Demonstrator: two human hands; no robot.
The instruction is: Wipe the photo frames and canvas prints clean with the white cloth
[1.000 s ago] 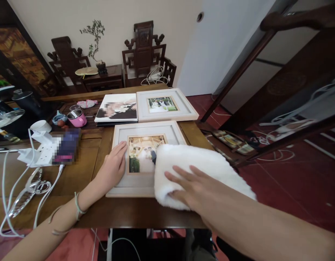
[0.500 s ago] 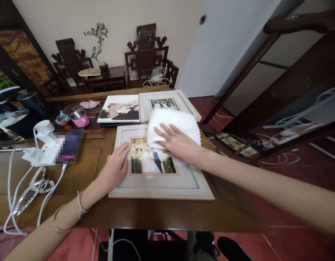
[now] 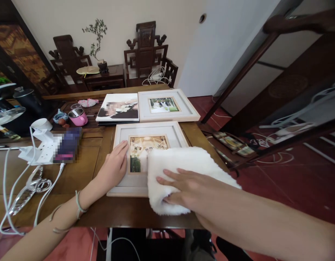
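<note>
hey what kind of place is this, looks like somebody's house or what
Most likely a room in a home, furnished in a traditional style. A carved dark wooden chair stands by the wall, a potted plant sits on a side table, and framed photos lie on the wooden table with a pink cup.

Soft, even daylight; edges bend wide, right forearm perhaps slightly blurred.
</note>
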